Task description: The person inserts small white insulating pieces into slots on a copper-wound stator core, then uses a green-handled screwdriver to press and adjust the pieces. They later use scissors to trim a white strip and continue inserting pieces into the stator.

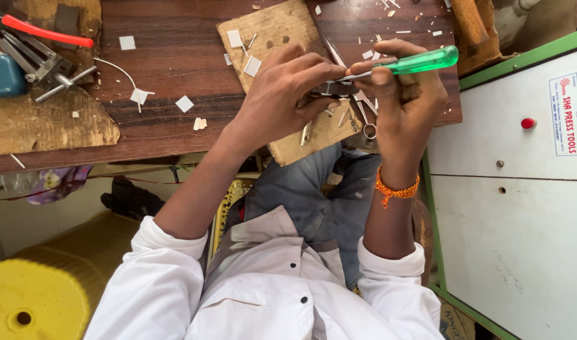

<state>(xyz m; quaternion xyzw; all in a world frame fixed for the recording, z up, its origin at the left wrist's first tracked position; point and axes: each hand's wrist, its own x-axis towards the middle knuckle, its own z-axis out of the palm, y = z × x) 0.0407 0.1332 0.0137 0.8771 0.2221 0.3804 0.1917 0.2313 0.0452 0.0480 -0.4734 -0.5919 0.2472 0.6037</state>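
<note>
My right hand (405, 101) grips a screwdriver with a clear green handle (424, 61), its metal shaft pointing left into a small metal piece (339, 88). My left hand (287, 88) pinches that small metal piece from the left, fingertips closed on it. Both hands hover over a worn wooden block (269, 31) lying on the dark wooden workbench (175, 50). Metal scissors-like tools (367, 123) lie on the block just under my hands. An orange thread bracelet (395, 189) circles my right wrist.
A small vise with a red-handled tool (39, 53) sits at the bench's far left. Small white squares (184, 104) and scraps litter the bench. A white machine panel with a red button (528, 123) stands right. A yellow drum (30, 296) is lower left.
</note>
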